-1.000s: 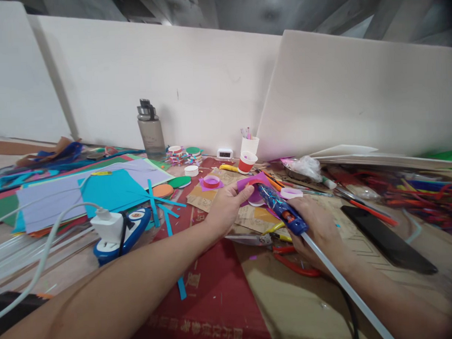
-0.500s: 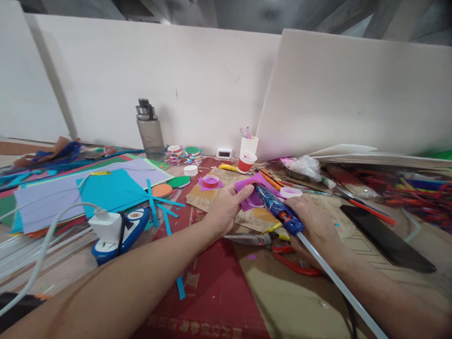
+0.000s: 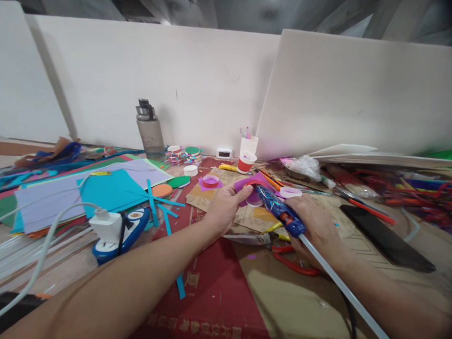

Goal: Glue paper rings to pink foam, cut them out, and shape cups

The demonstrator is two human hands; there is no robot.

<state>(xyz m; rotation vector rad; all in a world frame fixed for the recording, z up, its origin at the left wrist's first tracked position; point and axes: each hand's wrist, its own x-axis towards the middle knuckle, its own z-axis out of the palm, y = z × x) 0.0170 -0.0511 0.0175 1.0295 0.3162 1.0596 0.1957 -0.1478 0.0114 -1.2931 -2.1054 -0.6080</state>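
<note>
Between the thumb and fingers of my left hand (image 3: 224, 209) is a piece of purple paper (image 3: 261, 179) with a red ring on it. My right hand (image 3: 315, 221) is wrapped round a blue glue gun (image 3: 277, 207), and a long glue stick (image 3: 337, 279) sticks out of its back end. The gun's nozzle points at the ring on the purple paper; whether it touches I cannot tell. Below my hands lie scissors with red handles (image 3: 296, 266). Beyond my left hand, another red ring (image 3: 210, 180) rests on purple paper.
Turquoise paper (image 3: 113, 190) and a blue power strip (image 3: 134, 232) with a white plug lie to the left. A bottle (image 3: 150, 135) and paper cups (image 3: 247, 161) stand at the back. On the right is a black phone (image 3: 386, 238). Red cardboard (image 3: 212, 303) covers the front.
The glue gun has shifted very slightly in my right hand's grip area, its back end a little lower and to the right. My left hand keeps the purple paper almost still.
</note>
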